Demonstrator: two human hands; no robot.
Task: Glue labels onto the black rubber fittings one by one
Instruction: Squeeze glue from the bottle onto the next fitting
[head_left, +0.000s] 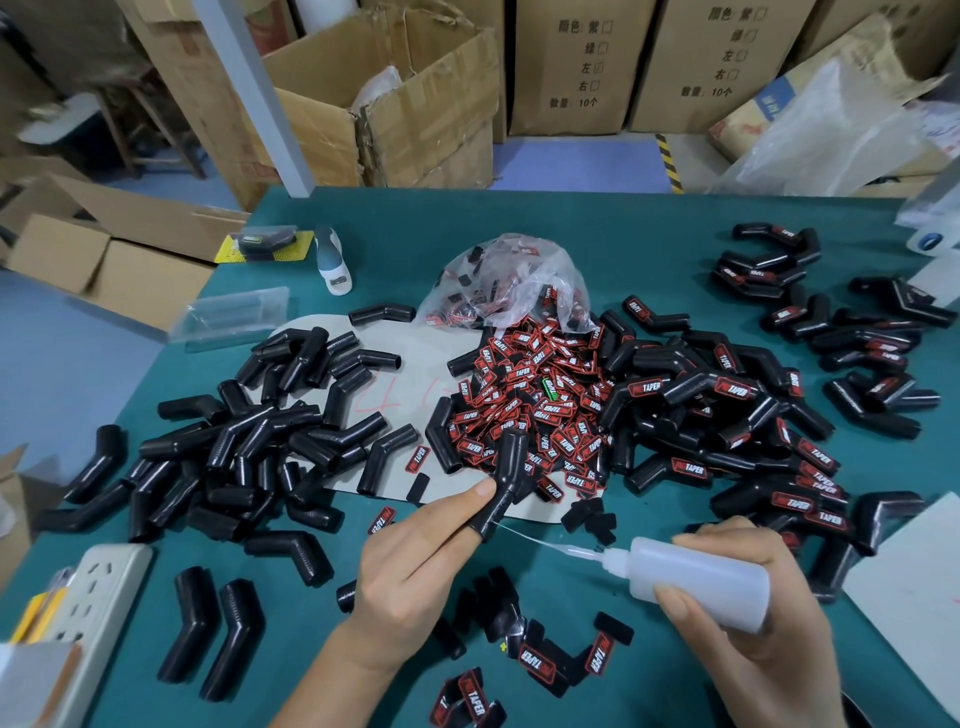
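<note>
Black elbow fitting (506, 480) raised over the counter's (675, 249) near middle, pinched in the left hand's (421, 561) grip. The right hand (748, 587) clamps a translucent glue bottle (696, 582), its fine nozzle (550, 543) reaching the fitting's lower end. Step in hand, apparently: applying glue. Next calls for a red-and-black label (418, 460) from the central label heap (535, 395). Unlabelled fittings (249, 457) lie toward the left edge, labelled fittings (727, 415) toward the right.

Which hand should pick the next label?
Probably left. The right hand grips the glue bottle; the left hand carries the fitting on one finger, near loose labels.
</note>
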